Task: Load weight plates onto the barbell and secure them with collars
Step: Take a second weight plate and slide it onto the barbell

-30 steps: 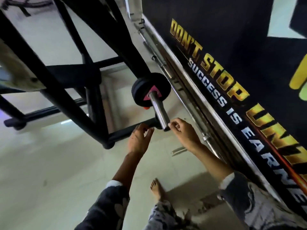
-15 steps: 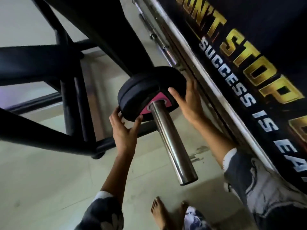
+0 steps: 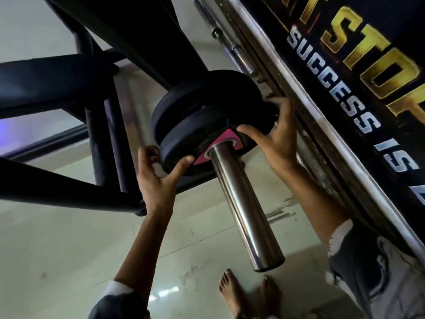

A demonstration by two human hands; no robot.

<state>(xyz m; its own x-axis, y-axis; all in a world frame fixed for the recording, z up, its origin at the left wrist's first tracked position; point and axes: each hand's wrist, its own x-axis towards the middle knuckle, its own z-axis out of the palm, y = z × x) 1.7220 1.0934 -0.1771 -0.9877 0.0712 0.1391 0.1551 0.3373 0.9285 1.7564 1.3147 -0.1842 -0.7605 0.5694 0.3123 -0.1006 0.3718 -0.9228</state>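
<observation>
A chrome barbell sleeve (image 3: 243, 208) juts toward me from the rack. Two black weight plates sit on it, an inner plate (image 3: 202, 95) and an outer plate (image 3: 188, 139) with a pink centre (image 3: 226, 138). My left hand (image 3: 158, 178) grips the outer plate's lower left rim, thumb on its face. My right hand (image 3: 276, 134) holds the same plate's right rim, thumb near the pink centre and fingers behind the edge. No collar is in sight.
A black rack frame (image 3: 69, 189) with a padded bar (image 3: 46, 81) fills the left. A spare chrome bar (image 3: 232, 44) lies along a metal rail under a black banner (image 3: 345, 88) on the right. My bare feet (image 3: 248, 293) stand on pale floor tiles below the sleeve's end.
I have leaned in closer. Both hands went from the sleeve's end to the outer plate and now grip its rim more firmly; a gap shows between the two plates.
</observation>
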